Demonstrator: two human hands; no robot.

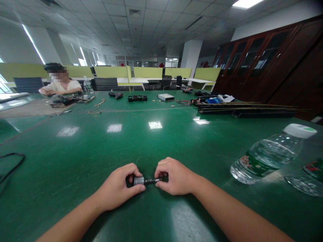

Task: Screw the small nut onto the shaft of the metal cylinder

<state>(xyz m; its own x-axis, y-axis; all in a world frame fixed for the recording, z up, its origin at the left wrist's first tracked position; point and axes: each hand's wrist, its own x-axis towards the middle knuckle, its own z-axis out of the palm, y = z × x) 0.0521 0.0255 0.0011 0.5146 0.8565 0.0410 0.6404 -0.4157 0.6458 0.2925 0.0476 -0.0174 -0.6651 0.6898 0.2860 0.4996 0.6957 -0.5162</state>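
Just above the green tabletop (126, 134), in the lower middle of the head view, lies a small silver metal cylinder with a thin dark shaft (139, 180). My left hand (118, 186) is closed around the cylinder's left end, thumb in front and fingers behind. From the other side, my right hand (176, 176) pinches the far end of the shaft between thumb and fingers. The shaft points right, roughly level, and bridges the gap between both hands. Fingers hide both ends of the part, so its exact kind is unclear.
To the right stand a clear water bottle (267, 154) and part of a second bottle (309, 178). A black cable (13, 164) lies at left. Farther back are a power drill (115, 95), a white box (166, 97) and long black rails (264, 112). A person (65, 85) sits at far left.
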